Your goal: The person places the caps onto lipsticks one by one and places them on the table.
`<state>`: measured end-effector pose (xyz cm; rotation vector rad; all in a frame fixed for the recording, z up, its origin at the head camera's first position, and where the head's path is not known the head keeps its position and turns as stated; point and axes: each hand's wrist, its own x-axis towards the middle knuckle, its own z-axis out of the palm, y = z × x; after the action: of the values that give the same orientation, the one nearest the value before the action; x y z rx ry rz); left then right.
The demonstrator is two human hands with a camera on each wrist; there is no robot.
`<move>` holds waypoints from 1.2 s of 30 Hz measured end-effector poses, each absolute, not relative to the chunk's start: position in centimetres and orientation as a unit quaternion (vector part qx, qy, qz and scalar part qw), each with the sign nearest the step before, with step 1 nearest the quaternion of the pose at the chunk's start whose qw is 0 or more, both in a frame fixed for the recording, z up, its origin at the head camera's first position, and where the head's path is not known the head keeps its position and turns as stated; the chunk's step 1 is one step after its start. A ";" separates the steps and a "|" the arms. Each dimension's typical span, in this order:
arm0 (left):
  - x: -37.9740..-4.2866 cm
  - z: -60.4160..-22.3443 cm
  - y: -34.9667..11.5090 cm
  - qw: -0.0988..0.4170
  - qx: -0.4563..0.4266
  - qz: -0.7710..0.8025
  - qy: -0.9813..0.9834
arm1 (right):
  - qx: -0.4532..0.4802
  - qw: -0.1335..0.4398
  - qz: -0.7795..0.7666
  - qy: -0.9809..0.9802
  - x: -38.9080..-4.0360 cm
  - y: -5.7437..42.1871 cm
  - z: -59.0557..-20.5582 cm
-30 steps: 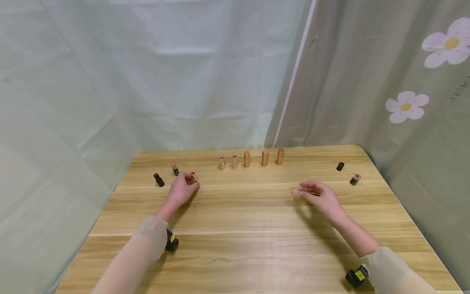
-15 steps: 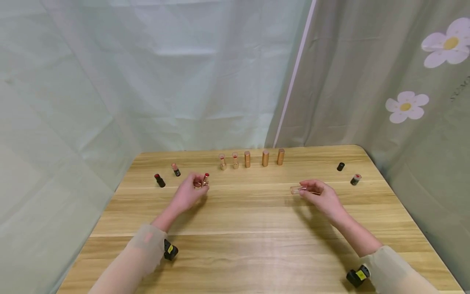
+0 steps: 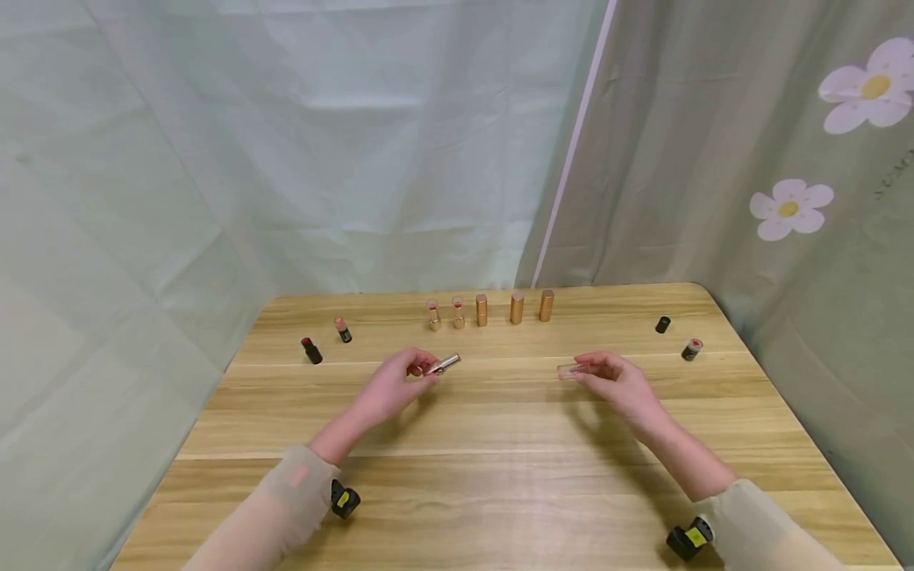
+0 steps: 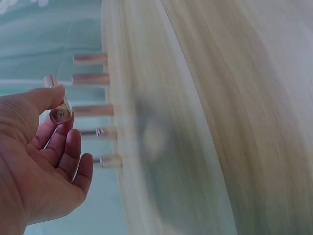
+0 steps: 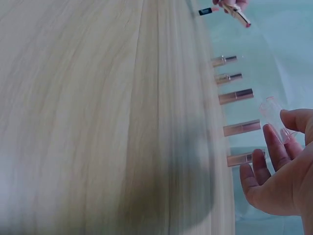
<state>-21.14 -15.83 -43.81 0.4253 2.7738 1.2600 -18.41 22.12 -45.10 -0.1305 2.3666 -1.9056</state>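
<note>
Lipstick (image 3: pixel 447 363), metallic and uncapped, sits pinched between thumb and fingers of the left hand (image 3: pixel 395 386), left of the table's middle. We see it tilted, its tip pointing right and away from the palm; the right wrist view shows that tip red. Remaining fingers of this hand curve loosely, holding nothing else.

Right hand (image 3: pixel 620 390): thumb and fingertips nearly closed on a clear cap (image 3: pixel 567 370), which lies sideways in the grip and reaches left. Its other fingers are half curled. We note lipstick and cap well apart, a stretch of wooden table (image 3: pixel 500 492) between them. Both hands are raised over the wood, shadows beneath.

Far edge, a row of five upright: two clear-topped tubes (image 3: pixel 435 323) at its left, three copper tubes (image 3: pixel 516 309) at its right.

Far left we log a black lipstick (image 3: pixel 312 352) with a red tip, near a pink-topped tube (image 3: pixel 344 331). Far right: a small black cylinder (image 3: pixel 662 324) and, just nearer, a dark tube (image 3: pixel 690 351) with a red spot on top.

Behind everything hangs pale cloth (image 3: pixel 357 159), white flowers (image 3: pixel 789 208) printed at right.
</note>
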 end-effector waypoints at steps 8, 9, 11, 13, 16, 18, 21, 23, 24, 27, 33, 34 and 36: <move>-19.8 -43.0 -12.8 0.060 0.182 0.422 0.886 | -0.047 0.064 -0.658 0.749 -18.2 20.2 -44.5; -19.7 -42.9 -12.5 0.066 0.185 0.422 0.885 | -0.049 0.068 -0.662 0.745 -18.2 19.9 -44.5; -19.4 -42.7 -11.7 0.080 0.191 0.425 0.881 | -0.054 0.074 -0.672 0.735 -18.1 19.4 -44.4; -19.1 -42.6 -11.1 0.090 0.197 0.424 0.879 | -0.057 0.080 -0.677 0.729 -18.1 18.9 -44.4; -18.9 -42.6 -10.3 0.098 0.211 0.425 0.875 | -0.059 0.088 -0.685 0.721 -17.9 18.2 -44.3; -18.8 -42.6 -10.0 0.098 0.217 0.424 0.874 | -0.058 0.093 -0.688 0.717 -17.9 17.8 -44.2; -18.8 -42.8 -9.6 0.095 0.223 0.421 0.874 | -0.058 0.099 -0.695 0.710 -17.8 17.4 -44.2; -18.8 -42.9 -9.5 0.094 0.225 0.419 0.875 | -0.059 0.103 -0.699 0.706 -17.8 17.2 -44.4; -18.8 -42.9 -9.4 0.094 0.227 0.418 0.875 | -0.059 0.105 -0.700 0.704 -17.8 17.2 -44.4; -18.8 -42.9 -9.3 0.089 0.233 0.414 0.875 | -0.062 0.111 -0.703 0.699 -17.8 17.1 -44.6; -18.9 -42.7 -9.1 0.091 0.238 0.414 0.874 | -0.073 0.121 -0.699 0.701 -17.7 16.7 -44.9; -18.9 -42.7 -9.0 0.091 0.240 0.414 0.873 | -0.074 0.121 -0.698 0.702 -17.7 16.7 -45.0; -18.9 -42.7 -8.9 0.091 0.243 0.417 0.871 | -0.079 0.123 -0.699 0.700 -17.6 16.5 -45.0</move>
<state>-18.88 -8.94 -42.65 0.7212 2.5891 1.2378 -17.62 16.46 -45.01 -0.2314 2.0420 -2.0384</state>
